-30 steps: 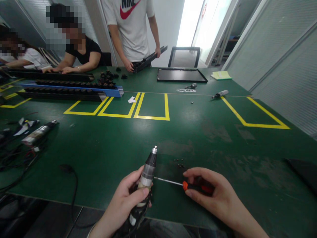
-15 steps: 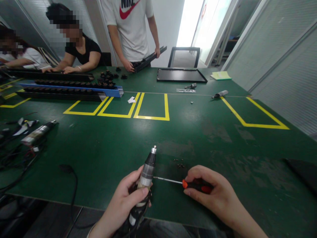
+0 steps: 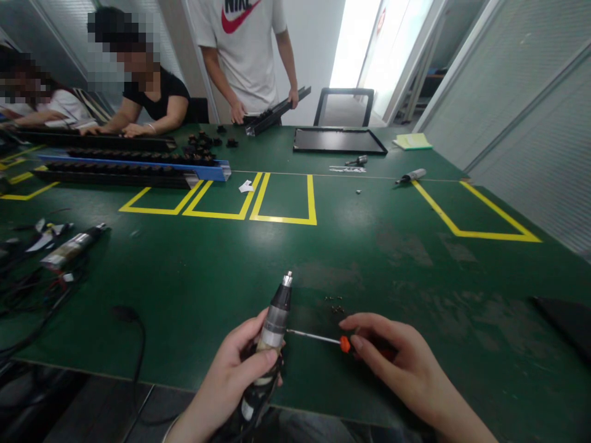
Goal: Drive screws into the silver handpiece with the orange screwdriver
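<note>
My left hand (image 3: 247,363) is wrapped round an electric screwdriver (image 3: 276,323), whose metal tip points up and away from me. The hand screwdriver (image 3: 318,337) has a red and black handle and a thin shaft, and its tip meets the side of the electric tool's body. Around that handle are the fingers of my right hand (image 3: 392,354), which cover most of it. Several small screws (image 3: 337,309) lie on the green table (image 3: 207,264) just beyond my right hand.
A second electric screwdriver (image 3: 74,246) and cables lie at the left. Beyond are long rails (image 3: 221,170), black parts (image 3: 203,143), a black tray (image 3: 339,141) and a grey tool (image 3: 410,177). A standing person (image 3: 244,61) holds a rail; two others sit at the far left.
My right hand's index finger and thumb have shifted off the red collar of the screwdriver handle. Across the table, the standing person's hand has moved along the rail. My left hand is unchanged.
</note>
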Motion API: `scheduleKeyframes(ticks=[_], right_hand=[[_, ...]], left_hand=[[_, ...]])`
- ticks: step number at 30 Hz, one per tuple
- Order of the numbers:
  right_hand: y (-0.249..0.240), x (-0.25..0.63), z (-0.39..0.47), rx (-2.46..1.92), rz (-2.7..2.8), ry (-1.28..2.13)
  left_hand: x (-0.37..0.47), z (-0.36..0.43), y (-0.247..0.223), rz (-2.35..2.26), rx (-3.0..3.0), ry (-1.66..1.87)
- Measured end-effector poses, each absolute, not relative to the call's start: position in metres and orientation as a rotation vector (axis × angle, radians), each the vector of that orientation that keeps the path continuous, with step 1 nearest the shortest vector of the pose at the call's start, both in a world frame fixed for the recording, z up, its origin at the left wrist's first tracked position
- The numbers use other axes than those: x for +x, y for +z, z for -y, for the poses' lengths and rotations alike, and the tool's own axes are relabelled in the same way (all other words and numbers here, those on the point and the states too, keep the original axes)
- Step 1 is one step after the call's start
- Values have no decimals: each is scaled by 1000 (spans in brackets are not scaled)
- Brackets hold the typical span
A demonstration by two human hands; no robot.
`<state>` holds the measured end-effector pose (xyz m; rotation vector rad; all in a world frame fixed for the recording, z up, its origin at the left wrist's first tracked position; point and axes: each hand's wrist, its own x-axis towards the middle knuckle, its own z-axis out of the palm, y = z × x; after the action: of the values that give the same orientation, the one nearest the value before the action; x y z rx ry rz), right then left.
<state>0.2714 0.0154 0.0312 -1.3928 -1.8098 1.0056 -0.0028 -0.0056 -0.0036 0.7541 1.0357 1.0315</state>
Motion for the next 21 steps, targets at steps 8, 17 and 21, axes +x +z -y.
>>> scheduleKeyframes(ticks=[8, 17, 21], right_hand=[[38, 271, -15, -1382, 1747, 934], [34, 271, -15, -1378, 1730, 1232], [35, 270, -17, -1395, 1795, 1098]], left_hand=[[-2, 6, -6, -1014, 757, 1036], [-3, 7, -5, -1021, 753, 1031], [-3, 6, -4, -1008, 760, 1025]])
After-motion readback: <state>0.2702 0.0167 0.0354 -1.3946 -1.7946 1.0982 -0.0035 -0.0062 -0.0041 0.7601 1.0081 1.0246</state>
